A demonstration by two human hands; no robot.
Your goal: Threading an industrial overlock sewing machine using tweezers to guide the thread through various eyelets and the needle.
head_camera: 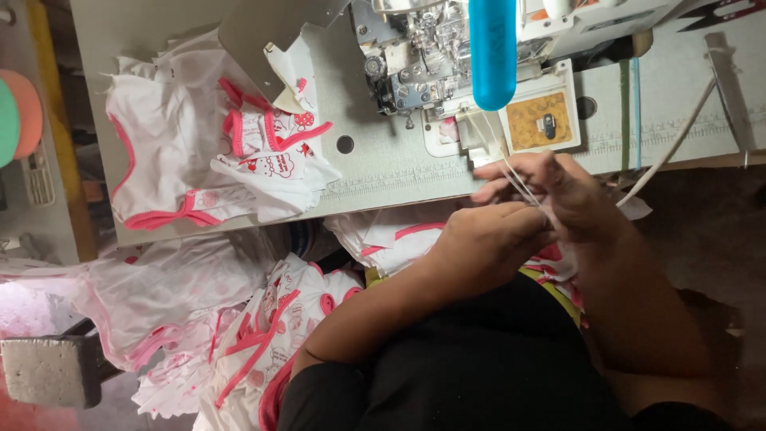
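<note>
Right at the near edge of the surface point(399, 172), white threads point(523, 185) are pinched between the fingers of the right hand point(558, 191) just in front of the sewing machine point(447, 64). The left hand point(487, 239) is closed beside it, touching it. Finished white-and-pink garments point(215, 160) are piled to the left, well apart, with bare surface left between.

Grey table point(383, 172), sewing mach. point(447, 64), pink-trimmed garments point(215, 152)
</note>
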